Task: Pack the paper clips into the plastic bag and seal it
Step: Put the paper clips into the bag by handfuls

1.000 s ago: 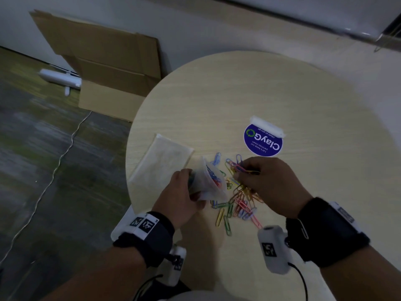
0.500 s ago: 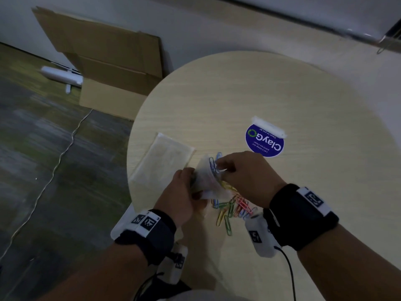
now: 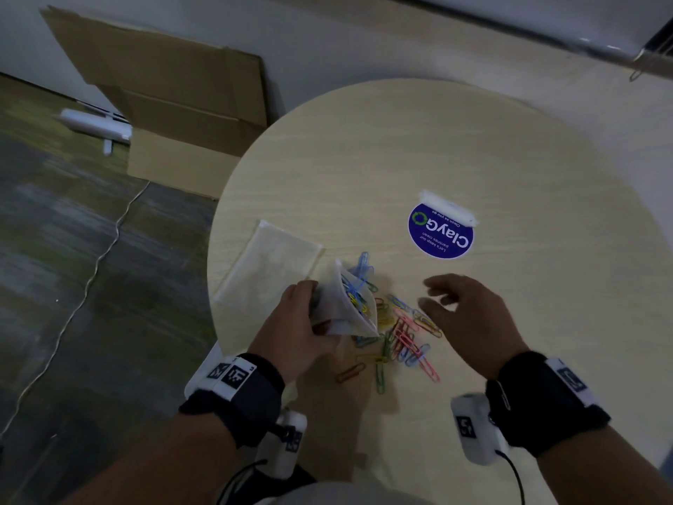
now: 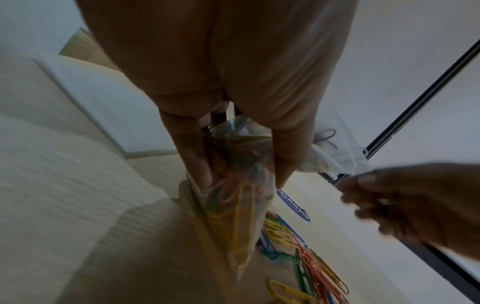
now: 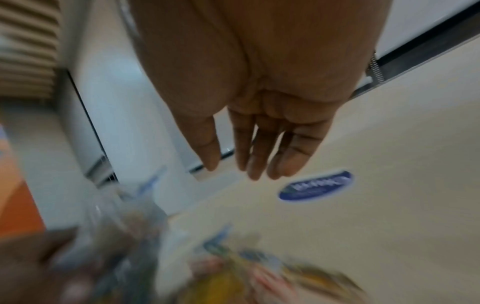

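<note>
- The left hand grips a clear plastic bag; in the left wrist view its fingers and thumb pinch the bag from two sides, and the bag mouth is open toward the right hand.
- Some coloured clips are already inside the bag, below the pinching fingertips.
- The right hand hovers over the table with fingers straight and slightly spread; it holds nothing.
- The loose paper clips lie in a heap on the table, between the two hands and just under the right fingertips.
- The surface is a round table of pale wood grain.
- A round blue sticker with white text sits on the table beyond the right fingers, with a white tab at its far edge.
- A flat pack of clear bags lies on the table beyond the left fingers, near the table edge.
- Past the table, flattened cardboard leans on a pale wall.
- The floor is dark, with a thin white cable running across it.
</note>
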Demonstrator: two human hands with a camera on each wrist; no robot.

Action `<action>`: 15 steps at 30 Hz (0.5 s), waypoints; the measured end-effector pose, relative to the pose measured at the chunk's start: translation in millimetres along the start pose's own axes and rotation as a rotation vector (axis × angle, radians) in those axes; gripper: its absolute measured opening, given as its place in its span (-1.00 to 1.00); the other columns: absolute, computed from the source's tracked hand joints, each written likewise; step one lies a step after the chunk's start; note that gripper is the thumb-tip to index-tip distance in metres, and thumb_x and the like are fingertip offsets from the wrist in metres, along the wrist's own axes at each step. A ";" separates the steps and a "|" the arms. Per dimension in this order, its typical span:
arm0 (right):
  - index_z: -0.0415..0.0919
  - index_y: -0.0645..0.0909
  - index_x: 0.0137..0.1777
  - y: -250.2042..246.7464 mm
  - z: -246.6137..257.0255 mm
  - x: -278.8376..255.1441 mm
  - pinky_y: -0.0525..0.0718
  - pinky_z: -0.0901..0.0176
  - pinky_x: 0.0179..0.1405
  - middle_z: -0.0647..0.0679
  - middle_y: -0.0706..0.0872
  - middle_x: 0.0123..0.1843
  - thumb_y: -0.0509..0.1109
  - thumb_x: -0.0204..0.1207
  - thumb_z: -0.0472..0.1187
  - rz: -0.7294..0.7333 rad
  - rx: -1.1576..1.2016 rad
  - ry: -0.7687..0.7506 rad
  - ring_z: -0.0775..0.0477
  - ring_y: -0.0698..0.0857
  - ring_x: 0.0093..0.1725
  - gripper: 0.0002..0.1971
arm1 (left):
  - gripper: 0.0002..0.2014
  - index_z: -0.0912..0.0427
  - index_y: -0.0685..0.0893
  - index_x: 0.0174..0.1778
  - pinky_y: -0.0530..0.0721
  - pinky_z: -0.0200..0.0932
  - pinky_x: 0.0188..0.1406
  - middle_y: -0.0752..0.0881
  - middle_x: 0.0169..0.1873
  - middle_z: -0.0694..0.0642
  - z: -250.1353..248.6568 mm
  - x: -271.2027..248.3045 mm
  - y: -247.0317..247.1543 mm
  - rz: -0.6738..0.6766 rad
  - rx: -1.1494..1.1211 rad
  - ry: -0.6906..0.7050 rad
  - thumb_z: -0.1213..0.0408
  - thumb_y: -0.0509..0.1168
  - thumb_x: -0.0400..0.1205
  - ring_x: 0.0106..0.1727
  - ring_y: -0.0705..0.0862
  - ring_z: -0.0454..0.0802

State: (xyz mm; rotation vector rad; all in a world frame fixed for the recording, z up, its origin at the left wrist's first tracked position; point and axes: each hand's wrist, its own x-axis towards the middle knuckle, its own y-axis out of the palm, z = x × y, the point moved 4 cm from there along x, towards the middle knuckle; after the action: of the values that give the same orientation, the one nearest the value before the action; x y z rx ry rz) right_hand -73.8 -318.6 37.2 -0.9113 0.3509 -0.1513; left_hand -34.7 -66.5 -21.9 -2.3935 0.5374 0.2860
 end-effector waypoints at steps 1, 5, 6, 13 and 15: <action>-0.05 0.60 0.34 9.5 -17.3 -1.0 0.57 0.21 0.13 -0.08 0.70 0.23 0.54 0.36 0.13 0.035 -0.085 0.060 -0.08 0.68 0.13 -0.44 | -0.24 0.06 0.38 0.51 0.64 -0.05 0.22 0.49 0.36 0.02 1.6 -0.4 -0.5 -0.003 -0.002 0.000 0.13 0.60 0.44 0.30 0.59 -0.01; -0.15 0.19 0.62 52.8 -34.4 -13.6 0.50 -0.16 0.37 -0.08 0.29 0.58 0.37 -0.04 0.57 0.208 -0.327 0.080 -0.30 0.39 0.43 0.26 | -0.24 0.03 0.43 0.43 0.67 0.03 0.20 0.53 0.30 0.04 6.2 0.4 -0.8 -0.030 -0.001 0.007 0.19 0.63 0.35 0.26 0.63 0.01; -0.13 0.18 0.61 61.2 -29.3 -16.4 0.55 -0.17 0.31 -0.06 0.29 0.56 0.33 -0.11 0.60 0.221 -0.388 0.058 -0.29 0.39 0.39 0.29 | -0.26 0.01 0.45 0.40 0.68 0.03 0.18 0.55 0.27 0.04 6.8 0.7 -0.6 -0.036 -0.001 0.011 0.19 0.63 0.33 0.24 0.64 0.01; 0.02 0.46 0.40 92.9 -12.6 -26.0 0.58 -0.07 0.14 -0.09 0.49 0.21 0.38 0.37 0.05 0.267 -0.444 -0.147 -0.27 0.48 0.12 -0.44 | -0.29 0.01 0.47 0.36 0.66 -0.06 0.12 0.56 0.24 0.05 8.9 2.5 1.8 -0.057 -0.010 0.032 0.23 0.64 0.33 0.20 0.64 -0.02; -0.01 0.56 0.25 93.6 -13.7 -25.9 0.56 -0.05 0.11 -0.11 0.52 0.15 0.28 0.51 -0.10 0.263 -0.432 -0.185 -0.26 0.49 0.08 -0.69 | -0.29 0.03 0.48 0.38 0.65 -0.07 0.12 0.56 0.25 0.05 8.5 2.6 2.2 -0.066 -0.003 0.033 0.21 0.64 0.34 0.19 0.64 -0.02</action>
State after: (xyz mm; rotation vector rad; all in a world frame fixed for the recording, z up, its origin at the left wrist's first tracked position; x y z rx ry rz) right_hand -104.7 -264.9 -38.8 -1.2836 0.3335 0.2598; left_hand -33.9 -63.3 -30.5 -2.4170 0.4725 0.2186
